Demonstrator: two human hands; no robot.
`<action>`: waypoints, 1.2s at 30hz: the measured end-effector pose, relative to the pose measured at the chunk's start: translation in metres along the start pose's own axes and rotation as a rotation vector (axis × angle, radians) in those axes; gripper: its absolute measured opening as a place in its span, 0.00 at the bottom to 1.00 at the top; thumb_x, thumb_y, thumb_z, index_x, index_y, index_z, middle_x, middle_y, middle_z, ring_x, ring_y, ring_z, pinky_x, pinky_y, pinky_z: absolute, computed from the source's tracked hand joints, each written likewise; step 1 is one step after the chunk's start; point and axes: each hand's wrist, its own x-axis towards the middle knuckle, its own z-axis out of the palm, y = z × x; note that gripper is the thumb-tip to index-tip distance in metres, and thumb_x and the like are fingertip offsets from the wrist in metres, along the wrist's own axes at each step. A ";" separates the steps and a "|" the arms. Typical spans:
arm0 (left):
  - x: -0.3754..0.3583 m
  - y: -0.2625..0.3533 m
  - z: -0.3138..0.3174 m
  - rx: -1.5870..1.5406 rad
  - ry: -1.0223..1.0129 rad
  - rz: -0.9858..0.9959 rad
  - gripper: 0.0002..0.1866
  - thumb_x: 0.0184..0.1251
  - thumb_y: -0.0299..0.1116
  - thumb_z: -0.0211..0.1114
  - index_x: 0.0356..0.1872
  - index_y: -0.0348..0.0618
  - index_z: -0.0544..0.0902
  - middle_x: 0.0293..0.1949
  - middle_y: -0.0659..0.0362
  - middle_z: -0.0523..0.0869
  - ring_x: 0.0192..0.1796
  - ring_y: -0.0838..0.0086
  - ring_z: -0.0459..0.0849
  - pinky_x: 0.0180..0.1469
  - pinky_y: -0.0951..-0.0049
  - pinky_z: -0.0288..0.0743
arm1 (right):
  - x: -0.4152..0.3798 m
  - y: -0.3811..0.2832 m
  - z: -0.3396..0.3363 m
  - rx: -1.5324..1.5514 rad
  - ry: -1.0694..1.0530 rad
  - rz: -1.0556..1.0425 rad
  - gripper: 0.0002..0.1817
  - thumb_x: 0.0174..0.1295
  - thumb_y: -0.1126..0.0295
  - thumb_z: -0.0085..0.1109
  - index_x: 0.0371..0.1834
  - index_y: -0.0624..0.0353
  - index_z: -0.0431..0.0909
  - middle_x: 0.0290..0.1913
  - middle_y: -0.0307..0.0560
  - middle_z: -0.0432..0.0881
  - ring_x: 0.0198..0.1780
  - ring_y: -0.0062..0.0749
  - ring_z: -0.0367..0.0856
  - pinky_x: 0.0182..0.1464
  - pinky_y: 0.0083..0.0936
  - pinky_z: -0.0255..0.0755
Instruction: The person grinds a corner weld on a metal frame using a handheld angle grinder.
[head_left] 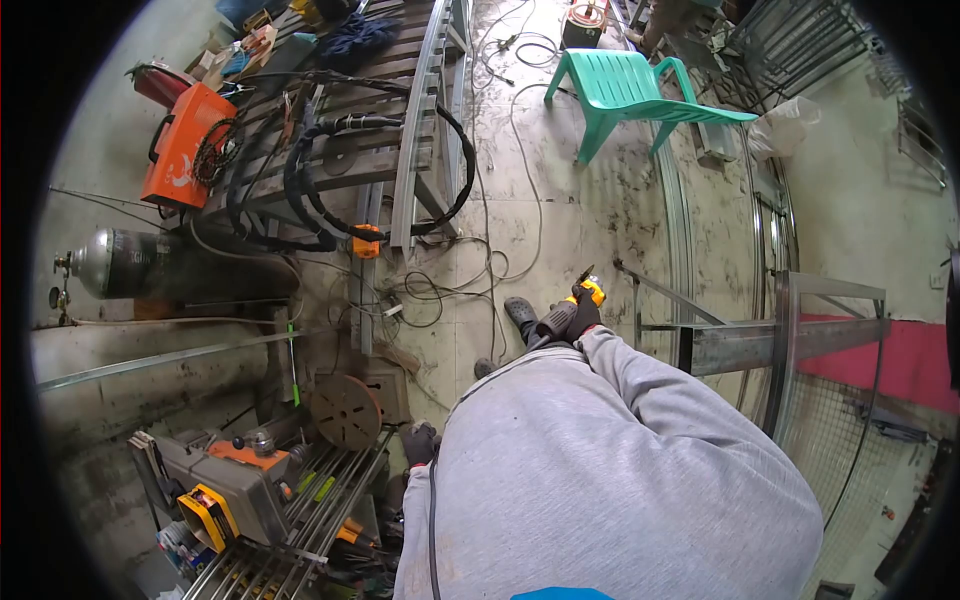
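My right hand [583, 318], in a dark glove, is wrapped round a yellow and black angle grinder [592, 291]. The tool is in front of my body, above the floor near my dark shoe [520, 312]. At my left side, my gloved left hand [419, 442] looks curled, close to a metal rack [350, 475] and a round brown disc [346, 411]. A dark cord [433, 520] runs past my left wrist and along my grey sleeve. What the left fingers hold, if anything, is hidden.
Loose cables [440, 290] trail over the floor ahead. A slatted bench [385, 75] stands front left, near an orange machine [190, 145] and a gas cylinder [150, 265]. A green plastic chair [625, 85] is ahead right; a metal frame [740, 345] stands close on my right.
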 end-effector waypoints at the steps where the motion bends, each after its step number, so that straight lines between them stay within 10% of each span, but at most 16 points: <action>1: 0.007 -0.017 0.003 -0.316 0.053 -0.166 0.01 0.65 0.27 0.65 0.36 0.46 0.82 0.31 0.56 0.81 0.33 0.66 0.85 0.33 0.62 0.79 | 0.001 0.000 -0.002 -0.001 -0.012 0.018 0.22 0.63 0.47 0.69 0.46 0.51 0.76 0.33 0.48 0.82 0.32 0.48 0.84 0.40 0.49 0.82; 6: -0.014 -0.023 0.005 0.439 0.027 0.148 0.01 0.65 0.27 0.65 0.36 0.46 0.82 0.31 0.56 0.81 0.34 0.65 0.85 0.34 0.62 0.79 | -0.001 0.003 -0.005 -0.017 0.026 -0.081 0.22 0.65 0.47 0.69 0.48 0.52 0.77 0.39 0.50 0.85 0.39 0.49 0.86 0.45 0.49 0.83; 36: -0.031 -0.030 0.014 0.441 0.016 0.105 0.03 0.65 0.28 0.65 0.38 0.47 0.83 0.32 0.54 0.81 0.35 0.62 0.85 0.35 0.60 0.79 | 0.043 0.009 -0.006 -0.068 -0.365 0.194 0.29 0.62 0.29 0.53 0.23 0.43 0.70 0.23 0.41 0.75 0.29 0.41 0.76 0.35 0.44 0.69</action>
